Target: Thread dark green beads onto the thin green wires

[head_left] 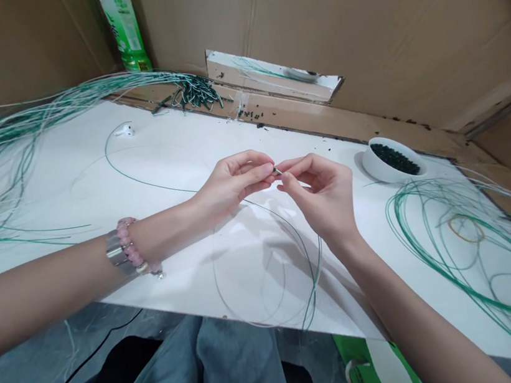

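My left hand [235, 183] and my right hand [318, 189] meet over the white tabletop, both closed in a pinch. A small dark bead-like piece [275, 169] shows at the left fingertips, with a pale thin end beside it by the right fingertips. Thin green wire [308, 250] loops below the hands, and one strand rises to my right hand. Another length of green wire [141, 182] curves across the table and passes behind my left hand. Fingers hide most of what is pinched.
A white bowl [370, 167] of dark green beads stands at right, above a coil of green wire [404, 228]. Bundled green and white wires [9, 148] lie at left, their dark-beaded ends [199, 92] by the cardboard wall. An earbud [124, 131] and green bottle [123, 27] are farther back.
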Tool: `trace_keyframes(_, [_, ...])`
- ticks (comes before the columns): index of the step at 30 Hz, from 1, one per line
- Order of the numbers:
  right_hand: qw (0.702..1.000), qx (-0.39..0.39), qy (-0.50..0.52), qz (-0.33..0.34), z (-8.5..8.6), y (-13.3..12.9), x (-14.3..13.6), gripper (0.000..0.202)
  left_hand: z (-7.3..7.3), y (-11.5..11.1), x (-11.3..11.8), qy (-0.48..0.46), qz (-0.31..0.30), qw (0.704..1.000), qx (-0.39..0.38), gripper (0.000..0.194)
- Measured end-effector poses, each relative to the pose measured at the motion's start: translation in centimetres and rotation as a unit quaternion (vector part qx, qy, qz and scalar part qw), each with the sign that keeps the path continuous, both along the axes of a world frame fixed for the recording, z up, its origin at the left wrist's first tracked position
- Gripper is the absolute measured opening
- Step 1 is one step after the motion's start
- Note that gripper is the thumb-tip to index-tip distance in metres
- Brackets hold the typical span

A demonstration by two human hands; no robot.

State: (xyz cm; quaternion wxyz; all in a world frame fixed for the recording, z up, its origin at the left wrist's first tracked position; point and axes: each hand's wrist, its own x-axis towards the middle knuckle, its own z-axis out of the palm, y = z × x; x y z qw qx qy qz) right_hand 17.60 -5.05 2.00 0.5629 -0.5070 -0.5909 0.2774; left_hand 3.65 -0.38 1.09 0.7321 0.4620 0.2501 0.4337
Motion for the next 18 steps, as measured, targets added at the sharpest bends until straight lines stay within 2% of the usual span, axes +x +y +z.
trace_keyframes(18, [0.999, 0.010, -0.047, -0.009, 0.10, -0.09, -0.02, 0.008, -0.82, 0.60, -0.19, 0.007, -0.019, 1.000, 0.016, 0.006])
